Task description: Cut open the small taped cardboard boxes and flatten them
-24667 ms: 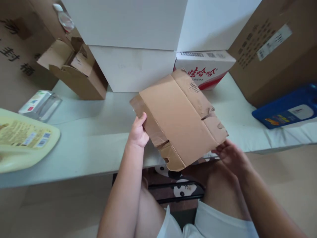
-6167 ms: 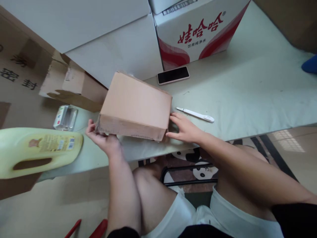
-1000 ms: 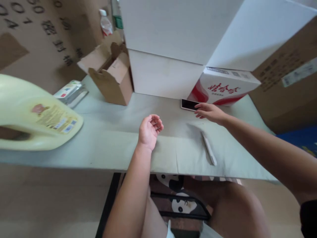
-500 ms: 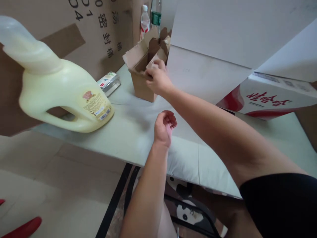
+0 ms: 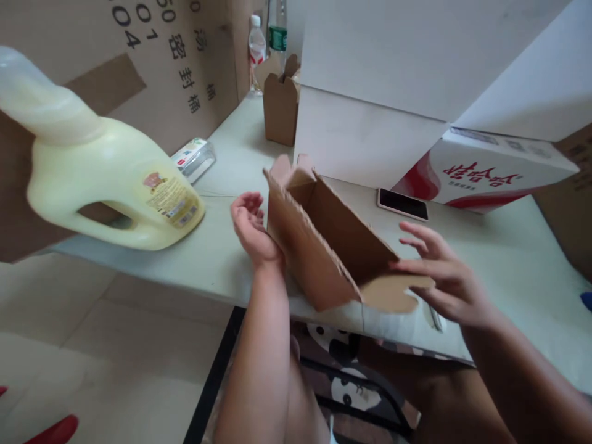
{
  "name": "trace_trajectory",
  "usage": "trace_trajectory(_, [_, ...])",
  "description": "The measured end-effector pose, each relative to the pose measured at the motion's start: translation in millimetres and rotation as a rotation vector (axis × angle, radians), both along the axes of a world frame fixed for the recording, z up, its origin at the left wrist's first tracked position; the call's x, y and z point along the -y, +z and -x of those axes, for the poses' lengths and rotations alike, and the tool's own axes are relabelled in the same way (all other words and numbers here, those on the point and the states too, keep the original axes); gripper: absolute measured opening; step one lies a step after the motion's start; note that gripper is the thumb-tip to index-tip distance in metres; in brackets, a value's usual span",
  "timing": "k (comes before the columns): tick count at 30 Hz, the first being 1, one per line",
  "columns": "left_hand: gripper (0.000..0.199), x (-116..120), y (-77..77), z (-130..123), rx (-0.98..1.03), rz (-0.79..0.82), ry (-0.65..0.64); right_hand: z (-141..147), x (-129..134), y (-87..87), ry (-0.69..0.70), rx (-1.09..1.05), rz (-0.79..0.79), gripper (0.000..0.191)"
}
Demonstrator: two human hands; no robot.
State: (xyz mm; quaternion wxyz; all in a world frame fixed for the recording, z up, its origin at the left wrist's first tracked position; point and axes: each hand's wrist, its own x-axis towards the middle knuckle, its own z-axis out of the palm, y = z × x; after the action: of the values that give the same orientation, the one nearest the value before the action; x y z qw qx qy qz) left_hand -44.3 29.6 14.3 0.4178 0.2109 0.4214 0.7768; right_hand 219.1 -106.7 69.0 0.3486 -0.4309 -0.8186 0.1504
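An open cardboard box (image 5: pixel 314 253), long and narrow with its flaps up, stands tilted near the front edge of the table. My left hand (image 5: pixel 255 228) is beside its left wall, fingers loosely curled and apart, gripping nothing. At the box's right end, my right hand (image 5: pixel 439 271) has its fingers spread, with a fingertip by the top corner and others near the rounded end flap (image 5: pixel 391 293). Whether those fingers press on the cardboard is hard to tell. Behind stands a second, similar brown box (image 5: pixel 280 108).
A large pale yellow jug (image 5: pixel 120 179) is on the left, near a clear plastic pack (image 5: pixel 195 160). Two bottles, one with a green label (image 5: pixel 278 38), stand at the back. A phone (image 5: pixel 402 204) lies before a red and white carton (image 5: pixel 490 169). White boxes (image 5: pixel 370 129) rise behind.
My right hand has brought the narrow box from the back to the table's front and loosened its fingers. My left hand has moved left beside it. The phone is now uncovered.
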Motion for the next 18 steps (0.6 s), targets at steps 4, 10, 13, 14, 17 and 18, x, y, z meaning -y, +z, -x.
trace_trajectory(4, [0.043, 7.6, -0.5, -32.0, -0.045, -0.188, -0.392, -25.9, 39.4, -31.0, -0.158, -0.092, 0.035, 0.048])
trace_trajectory(10, [0.046, 15.5, -10.1, -62.9, -0.458, -0.39, -0.459, -22.8, 39.6, -67.5, -0.497, -0.457, 0.001, 0.071])
trace_trajectory(13, [0.036, 12.8, -13.8, -74.4, -0.666, -0.341, -0.404, -22.6, 38.2, -68.3, -0.399, -0.636, -0.027, 0.085])
trace_trajectory(14, [0.036, 12.2, -13.9, -77.9, -0.719, -0.336, -0.378, -24.6, 38.9, -65.8, -0.337, -0.63, -0.033, 0.079])
trace_trajectory(17, [0.039, 13.2, -9.7, -86.2, -0.906, -0.411, -0.339, -35.4, 43.9, -56.9, -0.129, -0.541, -0.006, 0.04])
trace_trajectory(18, [0.033, 14.1, -7.4, -88.0, -0.979, -0.446, -0.359, -39.3, 46.1, -55.4, -0.077, -0.538, 0.015, 0.037])
